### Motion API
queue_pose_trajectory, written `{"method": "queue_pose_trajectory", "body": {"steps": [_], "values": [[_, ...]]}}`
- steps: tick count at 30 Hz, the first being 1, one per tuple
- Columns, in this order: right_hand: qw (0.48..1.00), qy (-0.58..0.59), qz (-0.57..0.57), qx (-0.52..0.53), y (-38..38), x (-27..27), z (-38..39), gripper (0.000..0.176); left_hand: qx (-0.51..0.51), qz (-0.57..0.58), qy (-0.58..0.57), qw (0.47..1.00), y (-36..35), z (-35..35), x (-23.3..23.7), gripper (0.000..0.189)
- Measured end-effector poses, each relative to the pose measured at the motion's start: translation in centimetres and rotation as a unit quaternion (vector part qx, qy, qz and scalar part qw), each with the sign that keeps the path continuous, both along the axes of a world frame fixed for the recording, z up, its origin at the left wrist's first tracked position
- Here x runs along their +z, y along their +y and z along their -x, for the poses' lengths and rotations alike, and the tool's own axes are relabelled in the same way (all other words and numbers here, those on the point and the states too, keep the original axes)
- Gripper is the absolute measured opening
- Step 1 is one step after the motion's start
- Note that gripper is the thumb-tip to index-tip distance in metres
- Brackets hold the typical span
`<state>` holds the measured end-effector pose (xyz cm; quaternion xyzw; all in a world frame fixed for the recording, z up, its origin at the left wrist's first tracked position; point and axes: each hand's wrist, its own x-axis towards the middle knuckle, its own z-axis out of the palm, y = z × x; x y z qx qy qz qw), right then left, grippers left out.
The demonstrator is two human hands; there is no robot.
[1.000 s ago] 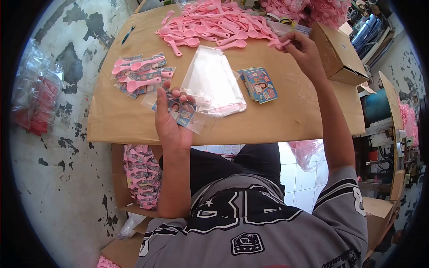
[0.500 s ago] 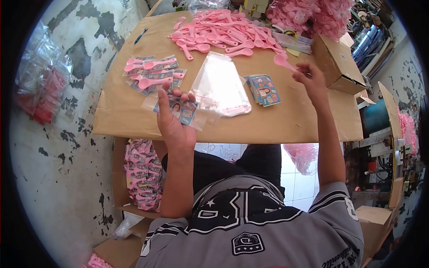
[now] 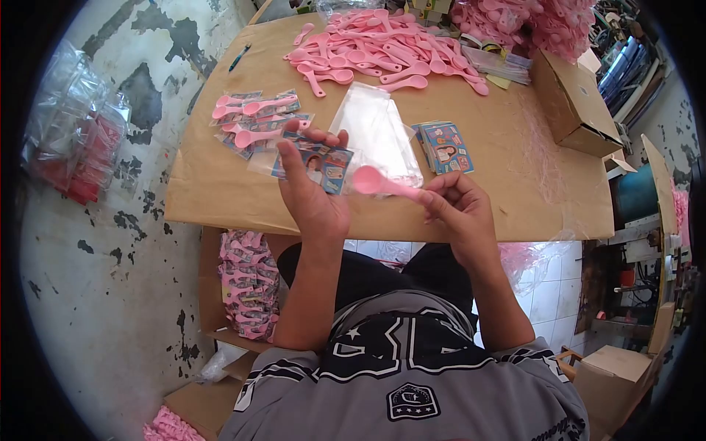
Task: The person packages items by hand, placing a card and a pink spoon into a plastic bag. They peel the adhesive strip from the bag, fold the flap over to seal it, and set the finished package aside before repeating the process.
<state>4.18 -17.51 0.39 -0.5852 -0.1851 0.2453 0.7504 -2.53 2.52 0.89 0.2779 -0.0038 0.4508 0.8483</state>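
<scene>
Spoon now nr card, hdl part-hidden

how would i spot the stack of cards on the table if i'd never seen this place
On the brown-covered table, find the flat pile of clear plastic bags. Just right of it lies the stack of rectangular blue printed cards. Unlike the clear packets left of the bags, these cards have no pink spoons on top.

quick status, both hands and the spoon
Left hand holding bagged card; right hand gripping pink spoon by handle, bowl toward card; nothing visible between them.
</scene>
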Motion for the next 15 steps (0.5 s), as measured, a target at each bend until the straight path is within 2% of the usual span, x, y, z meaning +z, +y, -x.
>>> {"method": "queue_pose_trajectory", "body": {"steps": [3,9,15], "values": [[0.999,0.026,-0.023,0.024,0.3,0.4,0.0,0.015,-0.017,0.001,0.008,1.000,-0.6,-0.5,-0.1,0.040],[1.000,0.005,-0.012,-0.014,-1.7,-0.2,-0.7,0.016,-0.001,0.031,0.029,0.999,-0.5,-1.4,-0.5,0.045],[0.997,0.047,-0.052,0.018,-1.3,0.8,0.7,0.019,-0.083,0.020,0.028,0.996,-3.4,-2.2,0.0,0.045]]}}
